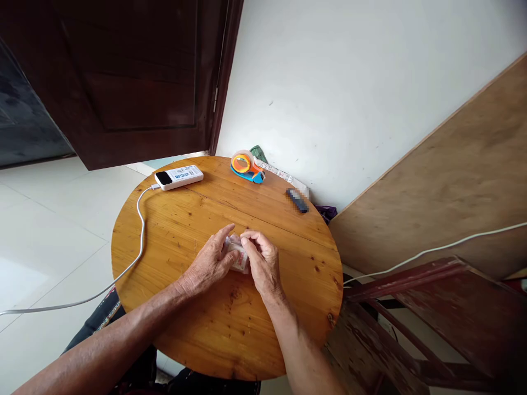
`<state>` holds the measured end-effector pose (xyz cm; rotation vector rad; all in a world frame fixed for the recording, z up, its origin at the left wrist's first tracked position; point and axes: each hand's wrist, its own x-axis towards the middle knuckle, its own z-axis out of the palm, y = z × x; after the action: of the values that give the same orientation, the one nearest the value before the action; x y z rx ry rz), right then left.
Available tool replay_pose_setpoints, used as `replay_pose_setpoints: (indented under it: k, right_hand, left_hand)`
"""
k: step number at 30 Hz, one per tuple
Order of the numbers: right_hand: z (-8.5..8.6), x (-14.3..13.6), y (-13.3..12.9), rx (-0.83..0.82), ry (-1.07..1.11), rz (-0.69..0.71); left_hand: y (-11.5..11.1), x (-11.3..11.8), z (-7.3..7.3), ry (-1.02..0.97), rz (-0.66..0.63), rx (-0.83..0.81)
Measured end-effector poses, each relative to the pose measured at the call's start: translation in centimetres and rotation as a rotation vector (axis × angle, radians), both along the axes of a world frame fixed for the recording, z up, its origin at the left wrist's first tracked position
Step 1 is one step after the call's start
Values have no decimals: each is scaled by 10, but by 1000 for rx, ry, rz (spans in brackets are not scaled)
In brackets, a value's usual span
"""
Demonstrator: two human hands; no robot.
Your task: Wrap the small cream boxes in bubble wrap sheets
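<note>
A small clear plastic packet [239,260] with reddish print lies on the round wooden table, between my two hands. My left hand [212,257] rests against the packet's left side, its thumb on the packet and its fingers apart. On the other side, my right hand [262,259] pinches the packet's upper edge between thumb and forefinger.
A white power bank [179,178] with a white cable [143,225] sits at the table's [173,241] back left. An orange and blue tape dispenser [247,165] and a dark, blurred object [297,200] stand farther back. A wooden chair [436,307] is at the right.
</note>
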<state>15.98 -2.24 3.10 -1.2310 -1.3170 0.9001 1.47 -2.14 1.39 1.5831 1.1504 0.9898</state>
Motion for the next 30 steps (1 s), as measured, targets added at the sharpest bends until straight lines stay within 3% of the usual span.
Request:
replay_pose_setpoints:
  k: [9,18,25,30]
  right_hand:
    - [-1,1,-5,290,-367,33]
    - [-12,4,7,162,-296,-58]
    - [-9,7,0,196,-307,-39]
    - [-1,17,-7,284,-418,71]
  left_hand:
    - [6,1,-3,81,99,18]
    - [-5,-5,-2,157,24,278]
    - [2,-6,-1,134,6,207]
    - [4,-6,-8,89,9,195]
